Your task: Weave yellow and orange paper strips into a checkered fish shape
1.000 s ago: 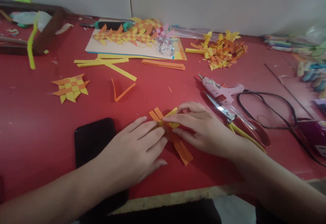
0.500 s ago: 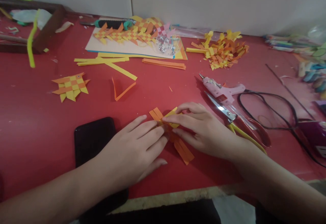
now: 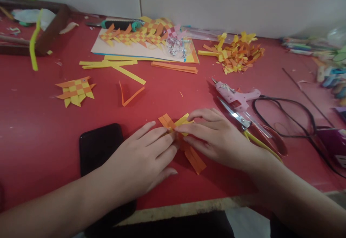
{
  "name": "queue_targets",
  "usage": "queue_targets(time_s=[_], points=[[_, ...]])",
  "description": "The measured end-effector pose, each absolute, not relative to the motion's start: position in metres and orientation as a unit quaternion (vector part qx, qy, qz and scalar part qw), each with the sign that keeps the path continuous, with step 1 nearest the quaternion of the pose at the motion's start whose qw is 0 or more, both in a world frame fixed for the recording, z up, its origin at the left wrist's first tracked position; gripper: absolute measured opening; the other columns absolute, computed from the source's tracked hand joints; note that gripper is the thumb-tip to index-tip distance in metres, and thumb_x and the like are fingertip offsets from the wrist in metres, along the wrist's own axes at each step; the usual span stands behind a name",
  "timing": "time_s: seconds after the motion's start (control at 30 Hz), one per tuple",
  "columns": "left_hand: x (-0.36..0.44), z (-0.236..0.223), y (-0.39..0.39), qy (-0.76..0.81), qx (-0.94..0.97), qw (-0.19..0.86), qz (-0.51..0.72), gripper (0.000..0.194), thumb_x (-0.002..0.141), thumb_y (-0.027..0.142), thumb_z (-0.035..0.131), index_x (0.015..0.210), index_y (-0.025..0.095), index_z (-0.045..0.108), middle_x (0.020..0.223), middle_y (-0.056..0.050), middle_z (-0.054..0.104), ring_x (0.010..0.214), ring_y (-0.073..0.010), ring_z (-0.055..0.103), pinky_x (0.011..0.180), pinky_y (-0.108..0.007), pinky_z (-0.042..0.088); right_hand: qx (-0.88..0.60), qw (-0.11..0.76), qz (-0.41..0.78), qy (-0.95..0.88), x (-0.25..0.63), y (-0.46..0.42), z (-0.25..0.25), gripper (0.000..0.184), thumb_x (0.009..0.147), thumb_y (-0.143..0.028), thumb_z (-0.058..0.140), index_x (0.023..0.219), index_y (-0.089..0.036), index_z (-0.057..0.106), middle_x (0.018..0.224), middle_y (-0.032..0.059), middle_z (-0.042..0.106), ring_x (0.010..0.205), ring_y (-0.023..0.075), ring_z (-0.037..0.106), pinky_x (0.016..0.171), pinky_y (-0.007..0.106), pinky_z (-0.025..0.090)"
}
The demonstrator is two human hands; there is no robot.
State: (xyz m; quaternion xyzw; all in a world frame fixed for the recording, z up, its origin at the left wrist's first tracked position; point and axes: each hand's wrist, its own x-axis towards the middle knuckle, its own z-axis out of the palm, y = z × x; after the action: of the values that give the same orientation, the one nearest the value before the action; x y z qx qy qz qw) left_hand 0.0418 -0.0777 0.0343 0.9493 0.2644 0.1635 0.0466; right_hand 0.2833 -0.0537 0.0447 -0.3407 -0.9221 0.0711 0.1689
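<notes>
Orange and yellow paper strips [image 3: 195, 160], crossing each other, lie on the red table between my hands. My left hand [image 3: 152, 155] rests over their left side, its fingertips pressed on the crossing. From the right, my right hand [image 3: 216, 133] pinches the strips near the same spot with thumb and fingers. My fingers hide the middle of the weave. Orange ends stick out at the upper left and lower right, a yellow end at the upper right. A finished woven paper fish [image 3: 76, 91] lies to the left, and a folded orange strip [image 3: 133, 96] is closer.
Scissors [image 3: 238, 117] and a pink glue gun [image 3: 235, 95] with a black cord lie right of my right hand. A black phone [image 3: 101, 148] is beside my left forearm. Behind are loose yellow strips [image 3: 127, 74], orange strips [image 3: 174, 67] and a scrap pile [image 3: 238, 56].
The fingers of my right hand have shifted very slightly at the crossing of the strips. Otherwise both hands and the things on the table stay in place.
</notes>
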Motion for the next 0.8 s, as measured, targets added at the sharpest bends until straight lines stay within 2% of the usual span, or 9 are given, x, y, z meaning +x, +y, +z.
queue_targets(time_s=[0.13,0.33,0.43,0.53,0.8], points=[[0.0421,0.0344,-0.0776,0.268,0.947,0.056,0.166,0.036,0.098,0.040,0.055,0.117,0.012,0.067,0.121,-0.013,0.070,0.115,-0.0288,0.062,0.108,-0.049,0.042,-0.356,0.157,0.085,-0.917,0.2825,-0.0551,0.0456,0.025,0.100,-0.024,0.048,0.114,-0.019,0.068,0.100,0.0093,0.071,0.103,0.0222,0.062,0.085,0.038,0.050],[0.0408,0.0317,-0.0781,0.268,0.946,0.052,0.176,0.043,0.099,0.039,0.053,0.130,0.010,0.061,0.126,-0.012,0.070,0.116,-0.0291,0.063,0.112,-0.051,0.037,-0.368,0.158,0.121,-0.908,0.2811,-0.0548,0.0459,0.024,0.098,-0.022,0.050,0.116,-0.018,0.065,0.101,0.0101,0.070,0.105,0.0223,0.058,0.090,0.039,0.049],[0.0404,0.0314,-0.0787,0.271,0.942,0.049,0.191,0.038,0.099,0.038,0.053,0.122,0.011,0.065,0.120,-0.011,0.072,0.113,-0.0274,0.065,0.117,-0.051,0.030,-0.374,0.158,0.137,-0.903,0.2805,-0.0543,0.0463,0.022,0.098,-0.022,0.051,0.116,-0.018,0.063,0.104,0.0096,0.070,0.106,0.0220,0.057,0.092,0.039,0.049],[0.0407,0.0320,-0.0792,0.276,0.939,0.047,0.198,0.035,0.098,0.037,0.055,0.116,0.010,0.068,0.113,-0.012,0.073,0.109,-0.0261,0.067,0.118,-0.050,0.030,-0.375,0.161,0.149,-0.901,0.2804,-0.0546,0.0469,0.022,0.097,-0.019,0.052,0.116,-0.018,0.062,0.105,0.0092,0.070,0.106,0.0222,0.058,0.092,0.040,0.050],[0.0415,0.0314,-0.0794,0.272,0.938,0.054,0.208,0.030,0.096,0.034,0.059,0.118,0.016,0.068,0.115,-0.006,0.074,0.111,-0.0247,0.065,0.120,-0.051,0.027,-0.386,0.170,0.174,-0.890,0.2804,-0.0550,0.0465,0.021,0.096,-0.021,0.055,0.116,-0.020,0.062,0.106,0.0095,0.070,0.106,0.0223,0.059,0.092,0.041,0.052]])
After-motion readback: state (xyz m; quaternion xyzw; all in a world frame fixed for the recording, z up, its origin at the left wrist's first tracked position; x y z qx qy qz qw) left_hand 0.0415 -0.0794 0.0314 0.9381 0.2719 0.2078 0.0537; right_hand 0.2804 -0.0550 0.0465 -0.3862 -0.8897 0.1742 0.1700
